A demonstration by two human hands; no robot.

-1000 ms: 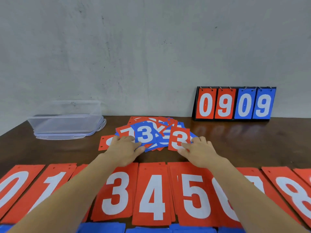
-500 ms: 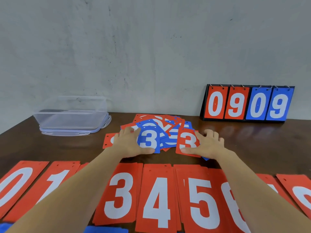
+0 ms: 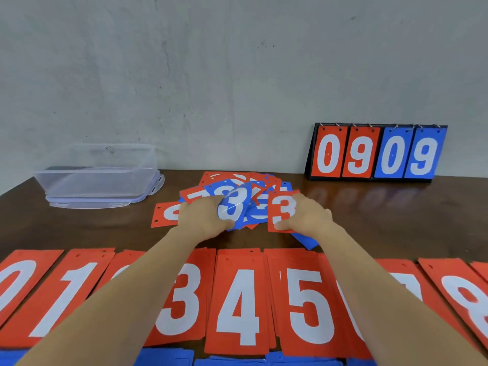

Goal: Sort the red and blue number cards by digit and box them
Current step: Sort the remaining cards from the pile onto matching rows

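Note:
A loose heap of red and blue number cards [image 3: 237,180] lies mid-table. My left hand [image 3: 203,217] grips a blue 3 card [image 3: 233,207], tilted up off the heap and blurred. My right hand [image 3: 309,217] pinches a red 3 card [image 3: 282,210] by its right edge and lower corner. Along the near edge, red cards lie sorted in a row of stacks by digit: 0 [image 3: 15,283], 1 [image 3: 66,294], 3 [image 3: 184,299], 4 [image 3: 237,305], 5 [image 3: 306,305], 8 [image 3: 467,302]. My forearms hide others. Blue stacks [image 3: 169,356] show at the bottom edge.
A clear plastic box [image 3: 100,175] sits on its lid at the back left. A black flip scoreboard [image 3: 377,154] reading 0909 stands at the back right against the wall. A red card [image 3: 165,213] lies to the left of the heap.
Both hands have closed on their 3 cards. The blue 3 has lifted and tilted up from the heap; the red 3 has shifted slightly in my right hand.

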